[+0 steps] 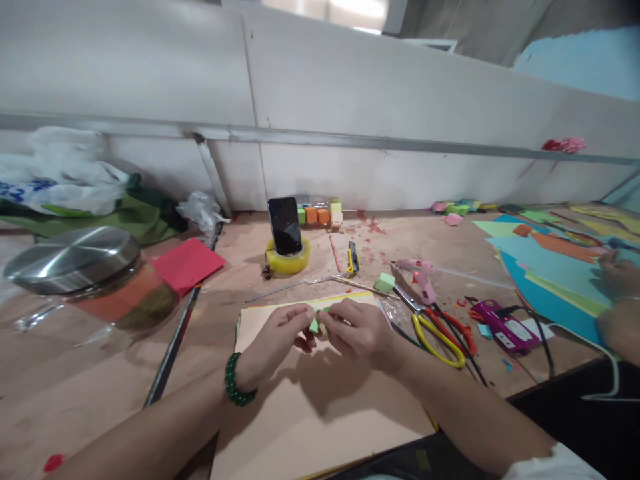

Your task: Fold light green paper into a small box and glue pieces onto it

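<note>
A small green paper piece (314, 326) is pinched between my two hands over a stack of peach paper (300, 427). My left hand (285, 332), below which a green bead bracelet (233, 380) circles the wrist, is closed on its left side. From the right, my right hand (354, 328) grips the same piece, its fingers hiding part of it. Just beyond the right hand sits a light green paper cube (385, 282). Scissors with yellow and red handles (438, 340) and a pink glue gun (421, 277) lie to the right.
A phone (285, 227) leans on a yellow tape roll (289, 257), with colored cubes (317, 216) behind. A lidded glass jar (115, 287) stands left. A purple device (504, 325), its cables, and another person's hand (620, 273) over colored paper (565, 267) are at right.
</note>
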A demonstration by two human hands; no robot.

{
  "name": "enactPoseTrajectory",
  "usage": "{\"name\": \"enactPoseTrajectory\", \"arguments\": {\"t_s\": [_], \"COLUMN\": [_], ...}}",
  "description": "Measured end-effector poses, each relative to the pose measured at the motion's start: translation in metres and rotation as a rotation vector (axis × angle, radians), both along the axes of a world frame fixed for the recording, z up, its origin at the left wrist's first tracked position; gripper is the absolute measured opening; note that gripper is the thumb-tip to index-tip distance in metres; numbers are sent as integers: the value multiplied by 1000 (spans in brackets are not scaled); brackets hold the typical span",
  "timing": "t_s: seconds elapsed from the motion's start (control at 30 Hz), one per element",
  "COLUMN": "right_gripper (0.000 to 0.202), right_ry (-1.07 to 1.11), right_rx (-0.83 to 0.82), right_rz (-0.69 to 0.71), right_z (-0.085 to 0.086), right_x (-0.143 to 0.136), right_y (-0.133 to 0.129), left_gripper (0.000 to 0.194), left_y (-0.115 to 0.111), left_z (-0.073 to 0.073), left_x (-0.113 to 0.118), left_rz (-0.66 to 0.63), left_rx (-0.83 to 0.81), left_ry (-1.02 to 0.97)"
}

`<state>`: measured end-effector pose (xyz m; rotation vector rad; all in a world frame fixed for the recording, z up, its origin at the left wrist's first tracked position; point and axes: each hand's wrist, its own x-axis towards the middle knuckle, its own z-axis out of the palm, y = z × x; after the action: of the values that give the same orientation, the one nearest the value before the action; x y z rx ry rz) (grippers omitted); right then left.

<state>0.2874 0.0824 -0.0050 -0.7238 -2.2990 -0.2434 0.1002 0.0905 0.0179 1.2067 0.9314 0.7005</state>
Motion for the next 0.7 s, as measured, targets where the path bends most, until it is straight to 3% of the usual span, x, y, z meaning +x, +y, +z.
{"name": "enactPoseTrajectory", "arguments": {"t_s": [0.13,0.3,0.37,0.47,0.63,0.7], "right_gripper": [29,15,14,15,16,17], "right_ry": [213,478,484,545,716,727], "right_rx": [-250,-611,-668,-637,-614,-629], "right_rz": [70,2,17,29,37,46], "right_z": [0,7,10,12,8,7], "right_x": [-1,-4,-5,-6,-8,-9], "right_y": [1,3,4,3,2,2], "left_gripper": [26,17,18,15,24,24], "left_y": [2,-2,-3,-3,0,0], "left_z": [-4,-6,-5,-5,-4,-4], "left_x": [-1,-1,-2,-1,-1,0], "left_rz": [-46,-33,-18,15,79,132], "left_rx": [157,636,704,615,302,273], "left_ry": [89,329,371,295,16,-44]}}
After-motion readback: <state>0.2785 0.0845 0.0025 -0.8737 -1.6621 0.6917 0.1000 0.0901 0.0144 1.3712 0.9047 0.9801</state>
